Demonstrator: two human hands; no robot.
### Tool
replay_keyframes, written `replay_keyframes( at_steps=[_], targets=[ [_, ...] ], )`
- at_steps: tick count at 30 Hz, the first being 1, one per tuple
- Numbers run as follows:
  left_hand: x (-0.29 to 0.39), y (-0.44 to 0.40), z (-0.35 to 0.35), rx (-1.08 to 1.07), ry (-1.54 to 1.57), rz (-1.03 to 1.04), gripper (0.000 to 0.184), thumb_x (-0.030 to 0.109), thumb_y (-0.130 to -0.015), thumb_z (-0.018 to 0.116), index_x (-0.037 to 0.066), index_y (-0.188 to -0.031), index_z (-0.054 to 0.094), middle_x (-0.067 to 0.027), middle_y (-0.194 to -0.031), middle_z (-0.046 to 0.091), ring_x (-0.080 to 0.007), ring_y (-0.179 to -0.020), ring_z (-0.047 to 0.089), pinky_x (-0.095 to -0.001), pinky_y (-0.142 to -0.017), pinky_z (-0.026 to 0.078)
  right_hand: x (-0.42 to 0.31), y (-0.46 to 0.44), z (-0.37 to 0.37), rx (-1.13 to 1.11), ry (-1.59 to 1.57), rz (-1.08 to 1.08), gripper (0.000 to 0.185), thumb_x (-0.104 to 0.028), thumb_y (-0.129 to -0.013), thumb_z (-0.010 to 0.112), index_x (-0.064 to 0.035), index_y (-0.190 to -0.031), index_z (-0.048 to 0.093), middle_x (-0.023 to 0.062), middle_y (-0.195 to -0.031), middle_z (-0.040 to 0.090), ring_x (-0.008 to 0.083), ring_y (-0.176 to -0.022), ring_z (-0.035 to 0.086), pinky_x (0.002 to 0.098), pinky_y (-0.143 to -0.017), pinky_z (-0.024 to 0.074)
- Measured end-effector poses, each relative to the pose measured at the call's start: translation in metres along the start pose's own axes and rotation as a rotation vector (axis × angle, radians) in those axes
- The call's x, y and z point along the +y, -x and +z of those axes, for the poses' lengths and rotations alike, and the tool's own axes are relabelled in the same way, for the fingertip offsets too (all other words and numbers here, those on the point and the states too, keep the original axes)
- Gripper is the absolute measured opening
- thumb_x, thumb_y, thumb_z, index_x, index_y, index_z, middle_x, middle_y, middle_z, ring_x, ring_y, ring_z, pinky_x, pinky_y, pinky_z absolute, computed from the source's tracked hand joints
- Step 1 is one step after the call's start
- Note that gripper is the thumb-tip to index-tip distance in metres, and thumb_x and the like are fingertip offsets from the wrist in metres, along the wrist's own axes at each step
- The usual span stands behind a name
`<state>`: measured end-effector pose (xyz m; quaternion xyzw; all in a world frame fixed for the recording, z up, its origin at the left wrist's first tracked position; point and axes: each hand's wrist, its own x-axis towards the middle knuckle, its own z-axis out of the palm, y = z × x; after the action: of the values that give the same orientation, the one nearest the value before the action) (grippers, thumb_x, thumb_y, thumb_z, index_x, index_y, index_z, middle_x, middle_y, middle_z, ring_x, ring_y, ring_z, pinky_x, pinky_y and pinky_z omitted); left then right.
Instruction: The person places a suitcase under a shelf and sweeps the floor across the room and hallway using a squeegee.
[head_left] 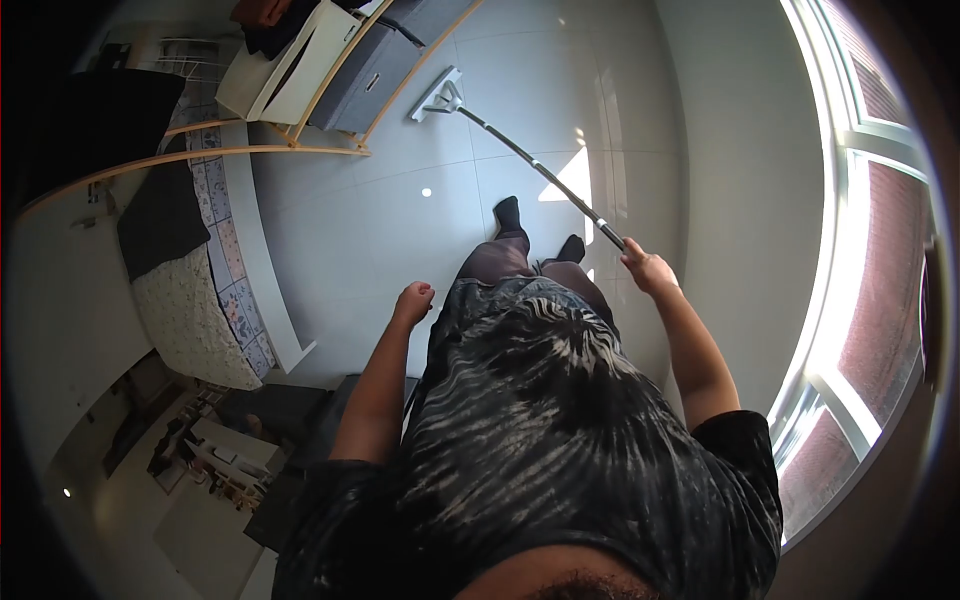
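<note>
My right hand (648,268) is closed round the upper end of a long grey mop handle (540,167). The handle slants up and left across the floor to a flat white and grey mop head (437,95), which rests on the pale tiles near a shelf. My left hand (414,299) hangs beside my body on the left, fingers curled; whether anything small is inside it cannot be made out. It is well apart from the mop.
A wooden-framed shelf (330,152) with grey and cream boxes (365,80) stands at the upper left. Below it is a bed-like surface with patterned cloth (190,310). A white wall (740,200) and bright windows (880,270) run along the right. Sunlight patches the tiled floor (380,230).
</note>
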<state>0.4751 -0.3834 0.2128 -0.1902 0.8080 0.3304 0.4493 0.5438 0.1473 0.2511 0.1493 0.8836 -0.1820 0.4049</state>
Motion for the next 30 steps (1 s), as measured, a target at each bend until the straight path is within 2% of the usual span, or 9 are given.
replay_keyframes(
  at_steps=[2, 8, 11, 14, 20, 24, 27, 28, 30],
  targets=[
    [0.015, 0.000, 0.019, -0.031, -0.056, -0.004, 0.041, 0.026, -0.085, 0.059, -0.001, -0.116, 0.059, -0.0139, -0.101, 0.069, -0.0197, -0.075, 0.068, -0.0320, -0.070, 0.053, 0.036, 0.053, -0.014, -0.057, 0.071, 0.182, 0.048, -0.052, -0.097, 0.037, -0.0255, -0.138, 0.036, 0.0188, -0.102, 0.067, 0.0385, -0.098, 0.063, 0.0487, -0.083, 0.0503],
    [0.089, -0.018, 0.081, -0.002, -0.002, 0.206, 0.036, 0.023, -0.087, 0.059, -0.001, -0.114, 0.060, -0.0133, -0.102, 0.069, -0.0180, -0.073, 0.067, -0.0319, -0.072, 0.053, 0.189, 0.284, 0.106, -0.017, 0.145, 0.466, 0.042, -0.052, -0.095, 0.043, -0.0144, -0.111, 0.048, 0.0210, -0.083, 0.067, 0.0414, -0.081, 0.065, 0.0512, -0.069, 0.0521],
    [0.135, -0.009, 0.107, -0.010, -0.019, 0.256, 0.035, 0.023, -0.088, 0.059, 0.000, -0.114, 0.060, -0.0128, -0.102, 0.068, -0.0174, -0.073, 0.067, -0.0312, -0.073, 0.052, 0.213, 0.403, 0.176, -0.020, 0.035, 0.666, 0.048, -0.054, -0.093, 0.045, -0.0061, -0.096, 0.052, 0.0233, -0.078, 0.066, 0.0419, -0.079, 0.066, 0.0518, -0.068, 0.0518],
    [0.164, 0.004, 0.127, -0.029, -0.073, 0.282, 0.036, 0.024, -0.088, 0.060, 0.000, -0.114, 0.060, -0.0126, -0.103, 0.068, -0.0170, -0.072, 0.067, -0.0312, -0.073, 0.052, 0.184, 0.433, 0.213, 0.068, -0.108, 0.849, 0.053, -0.055, -0.090, 0.051, -0.0022, -0.085, 0.056, 0.0255, -0.076, 0.065, 0.0433, -0.077, 0.065, 0.0535, -0.069, 0.0503],
    [0.164, 0.010, 0.128, -0.072, -0.376, 0.320, 0.039, 0.027, -0.085, 0.062, 0.002, -0.115, 0.061, -0.0137, -0.108, 0.068, -0.0261, -0.102, 0.064, -0.0351, -0.088, 0.050, 0.139, 0.303, 0.164, 0.232, -0.311, 0.723, 0.053, -0.053, -0.091, 0.051, -0.0007, -0.085, 0.058, 0.0261, -0.080, 0.065, 0.0438, -0.079, 0.064, 0.0527, -0.071, 0.0499],
    [0.139, -0.011, 0.102, -0.060, -0.313, 0.218, 0.039, 0.026, -0.085, 0.062, 0.002, -0.116, 0.060, -0.0144, -0.105, 0.068, -0.0233, -0.087, 0.068, -0.0345, -0.080, 0.052, 0.137, 0.128, 0.096, 0.360, -0.439, 0.560, 0.052, -0.052, -0.091, 0.053, 0.0002, -0.097, 0.052, 0.0295, -0.084, 0.065, 0.0465, -0.083, 0.063, 0.0526, -0.074, 0.0499],
    [0.146, -0.008, 0.079, -0.024, -0.310, 0.185, 0.039, 0.024, -0.085, 0.062, 0.001, -0.117, 0.059, -0.0140, -0.101, 0.068, -0.0210, -0.077, 0.068, -0.0337, -0.074, 0.053, 0.116, 0.005, -0.004, 0.421, -0.573, 0.390, 0.039, -0.033, -0.092, 0.055, -0.0002, -0.110, 0.044, 0.0292, -0.093, 0.065, 0.0441, -0.092, 0.064, 0.0499, -0.082, 0.0493],
    [0.148, -0.013, 0.073, -0.010, -0.305, 0.173, 0.039, 0.023, -0.085, 0.062, 0.000, -0.117, 0.059, -0.0137, -0.100, 0.068, -0.0209, -0.076, 0.068, -0.0335, -0.073, 0.053, 0.112, -0.037, -0.026, 0.520, -0.552, 0.256, 0.039, -0.029, -0.091, 0.054, 0.0008, -0.115, 0.043, 0.0285, -0.090, 0.065, 0.0411, -0.084, 0.066, 0.0489, -0.075, 0.0528],
    [0.152, -0.035, 0.066, -0.014, -0.266, 0.167, 0.039, 0.023, -0.085, 0.061, 0.000, -0.116, 0.059, -0.0137, -0.099, 0.068, -0.0210, -0.074, 0.068, -0.0334, -0.072, 0.053, 0.083, -0.089, -0.110, 0.292, -0.624, 0.249, 0.040, -0.029, -0.094, 0.050, -0.0022, -0.123, 0.041, 0.0255, -0.088, 0.066, 0.0374, -0.073, 0.068, 0.0466, -0.063, 0.0553]
  ],
)
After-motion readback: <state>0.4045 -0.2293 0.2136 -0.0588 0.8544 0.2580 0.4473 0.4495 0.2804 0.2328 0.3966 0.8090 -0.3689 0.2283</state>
